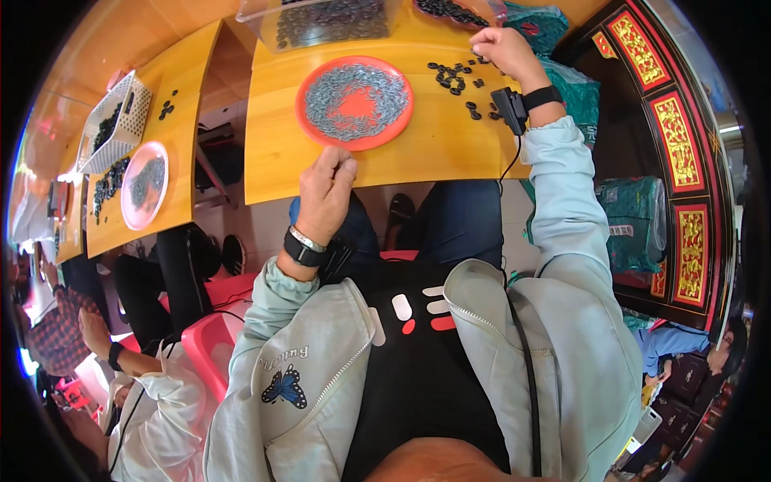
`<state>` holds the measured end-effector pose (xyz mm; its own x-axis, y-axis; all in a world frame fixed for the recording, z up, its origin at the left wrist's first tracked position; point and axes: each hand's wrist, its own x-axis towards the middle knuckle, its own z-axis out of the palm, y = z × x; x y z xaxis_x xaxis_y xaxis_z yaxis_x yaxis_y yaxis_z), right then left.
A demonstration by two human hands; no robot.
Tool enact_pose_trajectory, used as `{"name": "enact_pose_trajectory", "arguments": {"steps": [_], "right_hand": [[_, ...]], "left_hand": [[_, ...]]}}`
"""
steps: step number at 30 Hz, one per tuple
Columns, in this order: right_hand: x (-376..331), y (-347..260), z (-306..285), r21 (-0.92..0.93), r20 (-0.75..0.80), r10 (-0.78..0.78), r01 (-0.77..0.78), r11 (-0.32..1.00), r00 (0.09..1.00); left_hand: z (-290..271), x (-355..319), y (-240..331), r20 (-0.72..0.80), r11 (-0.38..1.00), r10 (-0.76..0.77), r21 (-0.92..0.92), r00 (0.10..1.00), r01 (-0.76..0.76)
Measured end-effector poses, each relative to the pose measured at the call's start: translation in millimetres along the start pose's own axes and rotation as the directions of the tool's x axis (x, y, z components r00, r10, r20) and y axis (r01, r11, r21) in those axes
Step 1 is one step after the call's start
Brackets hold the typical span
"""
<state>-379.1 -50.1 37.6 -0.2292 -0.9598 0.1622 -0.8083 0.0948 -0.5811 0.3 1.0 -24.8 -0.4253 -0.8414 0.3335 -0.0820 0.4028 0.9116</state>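
Observation:
My left hand (324, 191) is closed in a pinch at the table's front edge, just below a round red plate (354, 103). Whatever sits between its fingertips is too small or hidden. Many thin grey metal pieces, like small screws or pins (333, 84), lie in a ring on the plate. Toward the back right, my right hand (511, 56) reaches out with thumb and fingers drawn together, right by the small black round parts (451, 78) scattered on the wood. I cannot make out what it pinches.
A clear bin of black parts (333, 28) and a red dish of them (458, 11) stand behind. Green bags (574, 96) lie right of the yellow table (273, 153). Leftward, another table holds a white basket (132, 112) and pink plate (163, 189); a person (161, 418) sits nearby.

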Motion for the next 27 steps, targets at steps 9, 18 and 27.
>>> {"name": "enact_pose_trajectory", "arguments": {"steps": [9,18,27], "right_hand": [[-27,21,41,-0.005,0.06,-0.056,0.056,0.998,0.997],[-42,-43,99,0.393,0.363,0.142,-0.289,0.873,0.921],[-31,-66,102,0.456,0.289,0.106,-0.235,0.859,0.951]], "left_hand": [[-3,7,1,-0.058,0.98,0.017,0.197,0.998,-0.005],[-25,33,-45,-0.258,0.909,-0.383,-0.279,0.887,0.311],[-31,36,-53,-0.043,0.716,-0.522,-0.564,0.852,0.411]]}}
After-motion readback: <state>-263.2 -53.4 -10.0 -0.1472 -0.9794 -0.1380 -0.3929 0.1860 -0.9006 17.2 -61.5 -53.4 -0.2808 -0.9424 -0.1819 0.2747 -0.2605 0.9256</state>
